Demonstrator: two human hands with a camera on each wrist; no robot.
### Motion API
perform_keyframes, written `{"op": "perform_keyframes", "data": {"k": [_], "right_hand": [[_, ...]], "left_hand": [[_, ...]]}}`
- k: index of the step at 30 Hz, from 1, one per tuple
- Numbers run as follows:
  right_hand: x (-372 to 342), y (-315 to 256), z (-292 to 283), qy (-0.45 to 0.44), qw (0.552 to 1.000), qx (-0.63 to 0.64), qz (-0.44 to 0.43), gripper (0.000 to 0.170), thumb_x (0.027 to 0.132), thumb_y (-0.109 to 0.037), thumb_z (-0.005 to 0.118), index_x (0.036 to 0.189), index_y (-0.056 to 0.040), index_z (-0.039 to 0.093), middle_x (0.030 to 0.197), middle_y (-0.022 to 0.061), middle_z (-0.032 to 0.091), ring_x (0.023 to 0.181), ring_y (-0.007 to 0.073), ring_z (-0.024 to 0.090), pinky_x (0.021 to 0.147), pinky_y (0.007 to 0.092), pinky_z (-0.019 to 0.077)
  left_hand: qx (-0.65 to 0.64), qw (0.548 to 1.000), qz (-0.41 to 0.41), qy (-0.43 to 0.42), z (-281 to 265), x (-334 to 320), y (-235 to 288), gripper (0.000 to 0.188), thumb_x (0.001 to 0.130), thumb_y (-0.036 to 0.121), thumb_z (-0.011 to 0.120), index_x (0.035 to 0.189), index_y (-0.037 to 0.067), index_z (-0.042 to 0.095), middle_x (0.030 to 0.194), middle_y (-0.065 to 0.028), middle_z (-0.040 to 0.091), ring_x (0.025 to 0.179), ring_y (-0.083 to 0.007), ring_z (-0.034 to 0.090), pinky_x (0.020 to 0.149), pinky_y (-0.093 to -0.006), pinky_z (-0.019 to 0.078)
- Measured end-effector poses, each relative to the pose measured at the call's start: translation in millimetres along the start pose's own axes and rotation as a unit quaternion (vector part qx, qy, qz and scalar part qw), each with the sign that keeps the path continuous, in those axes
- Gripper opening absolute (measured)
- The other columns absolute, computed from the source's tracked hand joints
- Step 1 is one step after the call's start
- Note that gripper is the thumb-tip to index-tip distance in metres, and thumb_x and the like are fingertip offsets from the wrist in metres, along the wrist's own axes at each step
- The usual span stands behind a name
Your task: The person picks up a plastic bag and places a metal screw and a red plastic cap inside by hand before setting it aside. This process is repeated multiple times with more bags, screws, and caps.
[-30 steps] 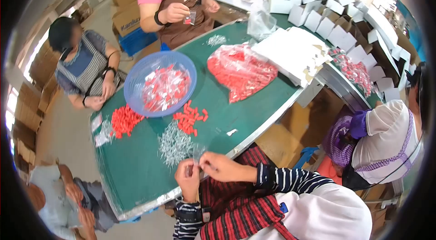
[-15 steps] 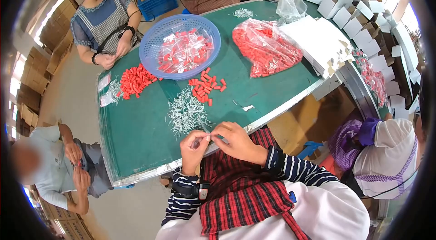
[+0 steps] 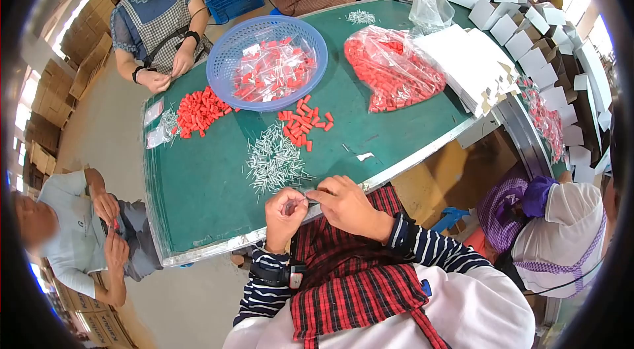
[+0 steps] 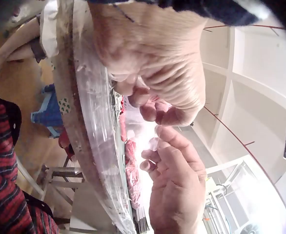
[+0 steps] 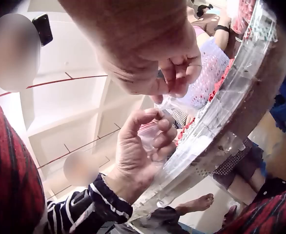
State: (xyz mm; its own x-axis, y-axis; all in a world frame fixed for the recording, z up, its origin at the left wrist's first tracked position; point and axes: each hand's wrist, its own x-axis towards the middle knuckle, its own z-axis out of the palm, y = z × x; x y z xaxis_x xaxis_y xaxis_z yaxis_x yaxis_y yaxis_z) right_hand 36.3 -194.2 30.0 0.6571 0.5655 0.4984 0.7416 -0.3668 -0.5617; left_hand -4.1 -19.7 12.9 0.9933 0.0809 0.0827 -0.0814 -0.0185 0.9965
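My left hand (image 3: 284, 215) and right hand (image 3: 347, 205) meet fingertip to fingertip over the table's front edge. A small clear zip bag (image 5: 149, 132) with a red line lies in the left hand, gripped by its curled fingers. My right thumb and fingers pinch clear film at the bag's edge, as the right wrist view shows; the fingers hide much of it. Just beyond the hands lies a heap of silver screws (image 3: 274, 157), with loose red plugs (image 3: 305, 123) beside it.
A blue basket (image 3: 215, 71) holds filled bags. Behind the screws lie a larger red plug pile (image 3: 198, 113), a big bag of red plugs (image 3: 393, 71) and stacked white card (image 3: 465, 62). White boxes (image 3: 528, 58) line the right. Several people work around the green table (image 3: 205, 204).
The head view has swung, shifting the table in the frame. Both hands stay together at the bag; the clear film that stood above the fingertips now shows less.
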Motion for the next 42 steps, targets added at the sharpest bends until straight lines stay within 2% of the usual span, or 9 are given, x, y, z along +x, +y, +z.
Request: {"op": "perform_keyframes", "data": {"k": [5,8,14,26,30,32,35,38,42], "right_hand": [[-2,-1,-3,-0.068,0.995,-0.075,0.005,0.034,0.068,-0.003,0.063,0.102,-0.0019,0.064,0.090,0.0096,0.056,0.088,0.0273,0.054,0.077,0.0379,0.0424],[1,-2,-13,-0.062,0.995,-0.073,-0.002,0.036,0.066,-0.002,0.063,0.103,-0.0006,0.063,0.090,0.0095,0.057,0.088,0.0273,0.054,0.077,0.0379,0.0426],[3,-4,-20,-0.109,0.991,-0.079,-0.002,0.038,0.065,0.000,0.063,0.103,0.0003,0.062,0.091,0.0096,0.057,0.088,0.0277,0.055,0.076,0.0386,0.0425],[3,-15,-19,-0.164,0.984,-0.065,0.020,0.042,0.070,0.002,0.058,0.111,0.0004,0.059,0.098,0.0133,0.059,0.090,0.0299,0.056,0.079,0.0391,0.0429],[8,-13,-19,-0.088,0.996,0.013,0.016,0.037,0.071,0.000,0.061,0.108,-0.0044,0.060,0.094,0.0114,0.058,0.089,0.0302,0.057,0.078,0.0395,0.0428],[16,-10,-22,-0.040,0.996,0.073,0.033,0.035,0.073,-0.001,0.061,0.108,-0.0060,0.060,0.093,0.0109,0.058,0.089,0.0302,0.057,0.077,0.0397,0.0432],[24,0,-23,-0.032,0.997,-0.002,0.076,0.029,0.076,-0.005,0.063,0.104,-0.0067,0.062,0.090,0.0099,0.058,0.089,0.0297,0.057,0.076,0.0400,0.0439],[27,24,-5,-0.096,0.988,-0.102,0.068,0.023,0.077,-0.011,0.066,0.100,-0.0067,0.064,0.091,0.0090,0.059,0.090,0.0289,0.058,0.078,0.0394,0.0448],[33,35,18,-0.077,0.987,-0.134,0.029,0.015,0.074,-0.011,0.066,0.088,-0.0058,0.065,0.085,0.0094,0.057,0.085,0.0280,0.057,0.074,0.0392,0.0434]], "left_hand": [[0.017,0.998,0.067,0.015,4,0,-8,0.012,0.077,-0.004,0.064,0.086,0.001,0.058,0.074,0.0034,0.050,0.061,-0.0032,0.043,0.053,-0.0196,0.0365],[0.104,0.984,0.140,-0.028,12,5,-10,0.054,0.066,-0.003,0.073,0.116,0.002,0.055,0.079,-0.0033,0.047,0.067,-0.0152,0.048,0.059,-0.0276,0.0440],[0.191,0.969,0.155,0.009,13,2,-14,0.063,0.063,0.005,0.079,0.121,0.007,0.056,0.076,-0.0076,0.047,0.064,-0.0207,0.050,0.057,-0.0321,0.0453],[0.271,0.940,0.204,0.040,15,-4,-5,0.059,0.062,0.003,0.078,0.117,0.008,0.058,0.072,-0.0070,0.047,0.058,-0.0207,0.051,0.052,-0.0322,0.0451],[0.177,0.961,0.200,0.069,16,-5,-19,0.053,0.066,0.001,0.077,0.115,0.005,0.057,0.072,-0.0042,0.047,0.059,-0.0159,0.049,0.053,-0.0282,0.0440],[0.114,0.970,0.158,0.145,18,-7,-13,0.048,0.071,-0.001,0.075,0.114,0.002,0.055,0.075,-0.0006,0.047,0.064,-0.0102,0.046,0.055,-0.0233,0.0411],[0.107,0.963,0.128,0.212,16,-9,-2,0.045,0.074,-0.001,0.074,0.114,0.001,0.054,0.081,0.0004,0.047,0.070,-0.0073,0.043,0.058,-0.0203,0.0388],[0.062,0.964,0.110,0.232,13,-7,-6,0.043,0.076,0.000,0.072,0.113,0.002,0.052,0.087,-0.0005,0.047,0.075,-0.0076,0.044,0.064,-0.0203,0.0391],[0.041,0.964,0.096,0.246,12,-7,-5,0.040,0.079,0.000,0.069,0.114,0.002,0.050,0.088,0.0006,0.046,0.074,-0.0061,0.043,0.064,-0.0189,0.0384]]}}
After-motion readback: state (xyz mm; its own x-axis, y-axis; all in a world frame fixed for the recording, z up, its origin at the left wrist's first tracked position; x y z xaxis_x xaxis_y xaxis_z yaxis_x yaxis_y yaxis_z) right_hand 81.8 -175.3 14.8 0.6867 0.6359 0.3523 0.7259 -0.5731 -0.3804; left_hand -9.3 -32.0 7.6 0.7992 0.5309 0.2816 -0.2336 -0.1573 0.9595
